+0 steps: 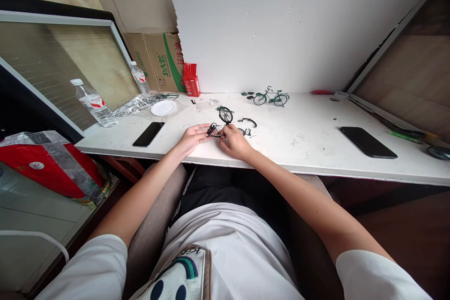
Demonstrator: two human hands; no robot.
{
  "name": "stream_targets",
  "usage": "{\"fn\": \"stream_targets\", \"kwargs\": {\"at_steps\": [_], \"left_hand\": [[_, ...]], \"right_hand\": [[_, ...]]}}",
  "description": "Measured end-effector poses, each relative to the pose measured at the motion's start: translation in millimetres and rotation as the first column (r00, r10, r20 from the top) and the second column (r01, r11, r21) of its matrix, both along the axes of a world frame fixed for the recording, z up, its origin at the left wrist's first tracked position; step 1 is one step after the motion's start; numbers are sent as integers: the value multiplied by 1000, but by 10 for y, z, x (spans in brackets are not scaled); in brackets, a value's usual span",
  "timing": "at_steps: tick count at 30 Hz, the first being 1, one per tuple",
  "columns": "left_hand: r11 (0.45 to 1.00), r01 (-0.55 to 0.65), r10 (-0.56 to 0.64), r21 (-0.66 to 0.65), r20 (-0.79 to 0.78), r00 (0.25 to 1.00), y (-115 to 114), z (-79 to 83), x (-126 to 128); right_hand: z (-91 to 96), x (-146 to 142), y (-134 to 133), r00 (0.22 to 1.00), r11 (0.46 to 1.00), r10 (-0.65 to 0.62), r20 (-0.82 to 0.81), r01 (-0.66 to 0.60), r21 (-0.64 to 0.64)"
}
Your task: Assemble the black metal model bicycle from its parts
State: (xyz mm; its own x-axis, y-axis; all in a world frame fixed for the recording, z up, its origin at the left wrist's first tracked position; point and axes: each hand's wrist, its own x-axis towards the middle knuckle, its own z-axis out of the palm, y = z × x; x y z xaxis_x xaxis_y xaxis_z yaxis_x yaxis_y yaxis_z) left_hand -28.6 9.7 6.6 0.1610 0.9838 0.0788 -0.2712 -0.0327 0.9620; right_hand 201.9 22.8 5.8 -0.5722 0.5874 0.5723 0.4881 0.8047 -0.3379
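Note:
Between my two hands, just above the front of the white table, is a small black model bicycle frame [213, 130]. My left hand [192, 139] has its fingers closed around the frame's left side. On the right side, my right hand [233, 141] pinches the frame near its end with thumb and forefinger. A black spoked toy wheel [225, 115] lies just beyond my hands. Another wheel [241, 131] shows partly behind my right hand. A curved black piece [250, 121] rests to the right of them.
At the back stands an assembled green model bicycle [271, 97]. Phones [149, 134] [367, 141] lie left and right. A white plate [163, 108], parts sprues [158, 99], water bottles [93, 104] and a red box [191, 80] occupy the left side. A white board [298, 23] rises behind.

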Motion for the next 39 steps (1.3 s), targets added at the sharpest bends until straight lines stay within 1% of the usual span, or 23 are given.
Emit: {"fn": "stream_targets", "kwargs": {"at_steps": [4,9,18,39], "left_hand": [[1000,4,-4,4,1,1000,-1,-3,-4],[1000,6,-6,-2,1,1000,2,-2,-5],[1000,-6,6,-4,2,1000,-14,18,13],[1000,3,-3,7,10,1000,-7,8,10]], "right_hand": [[6,4,-2,1000,1000,8,-7,-8,14],[4,11,8,999,998,50,-23,-49,43],[-40,14,43,998,998,50,-30,-49,40],[-19,12,23,998,998,53,-24,-52,42]]}}
